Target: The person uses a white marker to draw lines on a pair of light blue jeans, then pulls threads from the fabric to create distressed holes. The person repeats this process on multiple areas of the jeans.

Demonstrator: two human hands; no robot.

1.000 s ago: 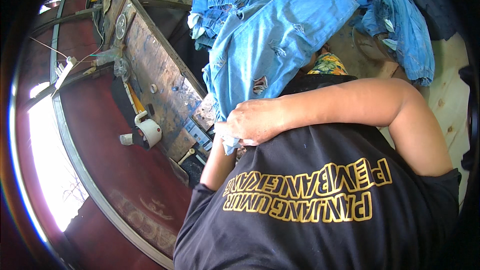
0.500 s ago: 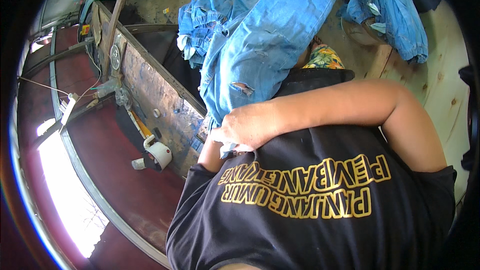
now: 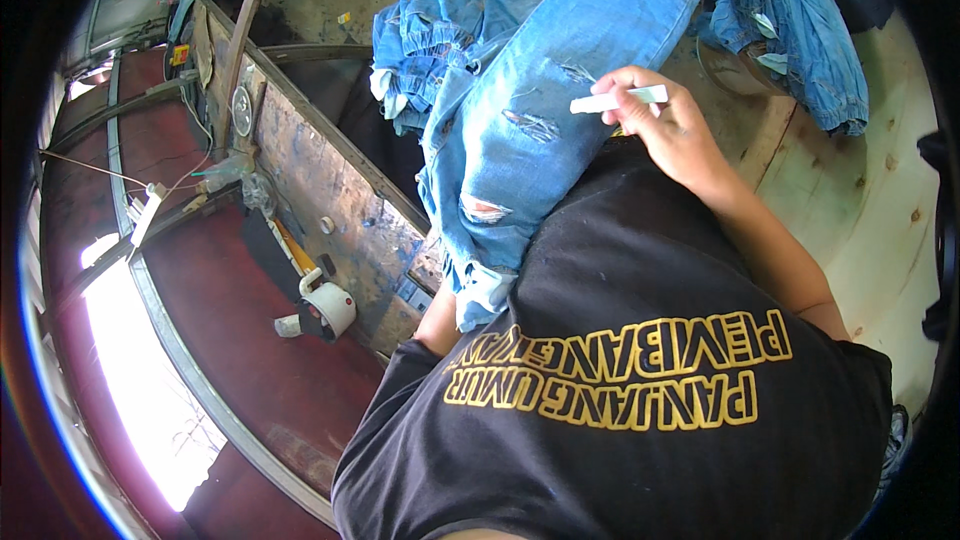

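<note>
A pale-blue, ripped denim garment lies along the front of the person's body, its long axis slanting from lower left near the left forearm to a straight edge at upper right. The right hand pinches a slim white marker-like stick lying almost crosswise, one end pointing left beside the rips; contact with the denim cannot be told. The left hand is hidden by the cloth, so its grip cannot be told.

Two lines of yellow-outlined capitals run upside down across the black short-sleeved shirt; any print on the stick is too small to read.

A heap of blue denim adjoins the garment's upper left side, and a gathered blue denim bundle lies to the upper right. Leftward are a paint-stained wooden board and a white rounded container with a handle.
</note>
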